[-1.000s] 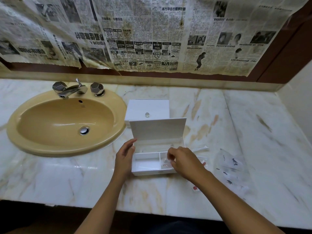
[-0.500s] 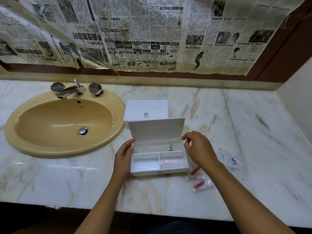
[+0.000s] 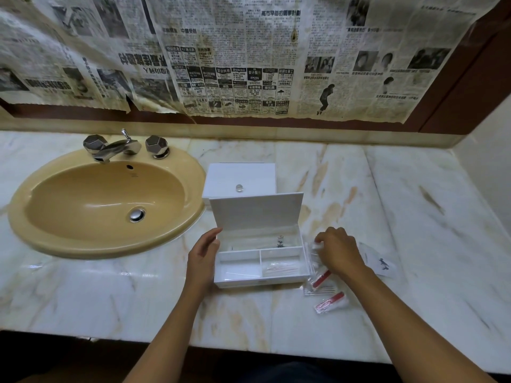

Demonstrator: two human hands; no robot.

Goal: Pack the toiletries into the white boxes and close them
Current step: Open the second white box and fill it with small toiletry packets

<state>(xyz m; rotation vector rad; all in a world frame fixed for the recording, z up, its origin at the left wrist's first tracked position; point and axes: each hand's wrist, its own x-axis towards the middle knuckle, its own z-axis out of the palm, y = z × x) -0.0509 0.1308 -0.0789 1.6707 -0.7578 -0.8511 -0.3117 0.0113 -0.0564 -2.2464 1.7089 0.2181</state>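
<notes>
Your left hand [image 3: 203, 257] lies with relaxed, nearly straight fingers flat against the left wall of the open white plastic box [image 3: 261, 281], steadying it near the front edge of the marble desk [image 3: 414, 205]; that grip holds nothing, it only braces. Your right hand [image 3: 338, 251] sits just beside the box's right wall with its fingers curled down onto a clear plastic sachet [image 3: 316, 247], apparently pinching it, though the fingertips are hidden under the knuckles, so I cannot tell how firm that grip is. The hinged lid [image 3: 257, 212] stands upright, and behind it a second white box with a small clear knob [image 3: 240, 178] is already shut, close to the tan oval sink [image 3: 105, 200]. Thin swab-like sticks lie in the front right compartment [image 3: 282, 268], the front left compartment [image 3: 237, 265] holds little, and a printed packet rests in the long rear one. Two clear sachets with red contents [image 3: 330, 301] wait on the desk toward its front edge, and a printed flat packet [image 3: 380, 259] lies further right. Lift the sachet clear of the wall before moving it across, lay it flat so the lid can close, and keep your left palm pressed so the light box does not slide.
</notes>
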